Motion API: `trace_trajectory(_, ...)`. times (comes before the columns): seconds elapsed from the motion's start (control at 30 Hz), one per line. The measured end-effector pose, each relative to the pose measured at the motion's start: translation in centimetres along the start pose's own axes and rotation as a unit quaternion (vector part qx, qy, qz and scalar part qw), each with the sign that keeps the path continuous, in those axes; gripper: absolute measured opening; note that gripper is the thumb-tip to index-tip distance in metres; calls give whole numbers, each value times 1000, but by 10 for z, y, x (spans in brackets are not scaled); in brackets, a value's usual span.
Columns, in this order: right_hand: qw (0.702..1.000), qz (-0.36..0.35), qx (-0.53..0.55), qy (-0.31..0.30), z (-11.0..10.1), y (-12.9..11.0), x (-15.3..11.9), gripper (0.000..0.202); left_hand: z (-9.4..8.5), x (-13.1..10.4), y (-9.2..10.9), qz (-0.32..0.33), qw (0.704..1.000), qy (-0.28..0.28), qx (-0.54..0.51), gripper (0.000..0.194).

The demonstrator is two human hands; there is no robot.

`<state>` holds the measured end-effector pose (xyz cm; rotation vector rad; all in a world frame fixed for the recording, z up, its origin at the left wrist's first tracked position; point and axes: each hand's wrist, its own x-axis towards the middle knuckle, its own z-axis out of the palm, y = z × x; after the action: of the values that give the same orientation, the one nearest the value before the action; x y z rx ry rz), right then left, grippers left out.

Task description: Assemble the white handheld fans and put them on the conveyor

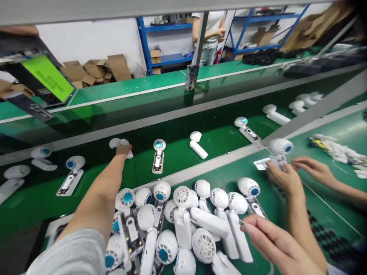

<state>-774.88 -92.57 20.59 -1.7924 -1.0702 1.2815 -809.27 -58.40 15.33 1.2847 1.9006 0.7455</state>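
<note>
At the belt (177, 160), a person in a grey sleeve had the left arm stretched far out, the left hand (124, 149) over a white fan (114, 143) that lay there. Its fingers were mostly hidden from where I stood, so I could not tell whether they had closed around it. The right hand (269, 238) was held nearer, above the tabletop (220, 175), thumb and finger pinching a small metal tip, perhaps a plug (241, 224).

Between the two hands a crowded pile (182, 229) of fans covered the near tabletop, some leaning on others. I judged the work to be well short of finished. Several handles in that heap lay open with the board (133, 235) bare, while others showed a smooth white side, and I could not say whether those were closed up or merely turned over. The belt carried the same mixture: an open fan (158, 162) lay just past the left hand, and one with its plain side up (198, 150) lay further right. None that I could see was boxed.

To the right, a co-worker's hand (282, 175) held another fan (281, 147), the other hand (314, 170) close beside it. Rows of black discs (327, 233) lay below those arms.
</note>
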Motion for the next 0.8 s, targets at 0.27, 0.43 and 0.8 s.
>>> trace_trajectory(0.27, 995, -60, -40, -67, 4, -16, -13, 37, 10, -122, 38, 111, 968, -139, -178, 48)
trace_trajectory(0.43, 985, -139, 14, -100, 15, -27, -26, 26, 28, -255, 47, 226, 942, -233, -87, 64)
trace_trajectory(0.8, 915, -386, 51, -107, 19, -34, -60, 16, 55, -362, 35, -19, 788, -531, -312, 29)
